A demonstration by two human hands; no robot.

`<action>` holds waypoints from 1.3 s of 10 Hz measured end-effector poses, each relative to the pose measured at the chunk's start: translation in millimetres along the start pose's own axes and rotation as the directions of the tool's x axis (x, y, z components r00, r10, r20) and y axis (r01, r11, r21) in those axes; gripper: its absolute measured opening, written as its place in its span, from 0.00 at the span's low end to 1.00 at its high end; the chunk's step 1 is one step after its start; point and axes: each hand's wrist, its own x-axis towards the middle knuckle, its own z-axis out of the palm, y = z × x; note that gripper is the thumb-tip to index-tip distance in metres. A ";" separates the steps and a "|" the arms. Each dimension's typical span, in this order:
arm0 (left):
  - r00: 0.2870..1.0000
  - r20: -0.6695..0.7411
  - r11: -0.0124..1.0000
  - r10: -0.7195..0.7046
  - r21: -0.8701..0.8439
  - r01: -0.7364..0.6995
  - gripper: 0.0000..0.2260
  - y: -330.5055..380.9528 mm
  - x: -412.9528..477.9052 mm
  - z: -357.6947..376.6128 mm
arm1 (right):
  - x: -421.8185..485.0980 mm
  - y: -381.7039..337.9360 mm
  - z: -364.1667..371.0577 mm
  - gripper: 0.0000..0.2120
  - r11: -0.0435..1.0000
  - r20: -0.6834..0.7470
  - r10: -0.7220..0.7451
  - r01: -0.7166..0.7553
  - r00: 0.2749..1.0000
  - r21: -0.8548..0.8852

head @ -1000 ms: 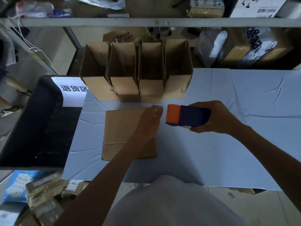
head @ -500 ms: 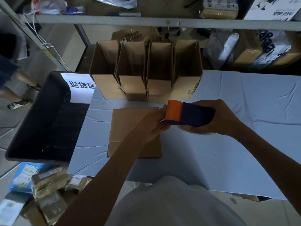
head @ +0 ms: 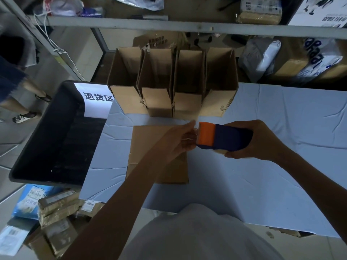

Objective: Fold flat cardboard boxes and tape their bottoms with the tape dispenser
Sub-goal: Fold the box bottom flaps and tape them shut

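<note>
A flat cardboard box [head: 148, 147] lies on the pale blue table [head: 272, 166] in front of me. My right hand [head: 261, 141] grips a tape dispenser [head: 221, 136], dark blue with an orange cutter end, held just above the table to the right of the flat box. My left hand [head: 180, 141] reaches over the flat box and pinches the tape end at the orange cutter. Several folded open boxes [head: 169, 81] stand in a row at the table's far edge.
A black bin [head: 47, 139] with a white label sits left of the table. Metal shelving [head: 169, 25] with parcels and bags runs across the back. More parcels [head: 56, 209] lie on the floor at lower left. A person's legs [head: 22, 102] show at far left.
My left hand moved from the flat box's corner up to the dispenser's orange end and now pinches the tape there. The dispenser stayed in my right hand.
</note>
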 end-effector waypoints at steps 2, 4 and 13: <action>0.999 0.008 0.981 0.034 0.193 -0.035 0.06 -1.8 2.4 -5.1 | -1.2 1.3 0.1 0.33 1.000 0.021 0.004 -0.004 1.000 -0.007; 0.994 0.052 0.862 0.092 0.496 -0.105 0.07 21.1 -1.9 -10.2 | -2.0 2.8 1.8 0.35 0.998 0.062 -0.017 0.021 0.998 -0.063; 0.968 -0.222 0.912 0.121 0.409 -0.020 0.12 5.9 -10.0 -5.7 | 6.8 -0.8 13.2 0.34 0.989 0.064 -0.041 0.050 0.997 -0.138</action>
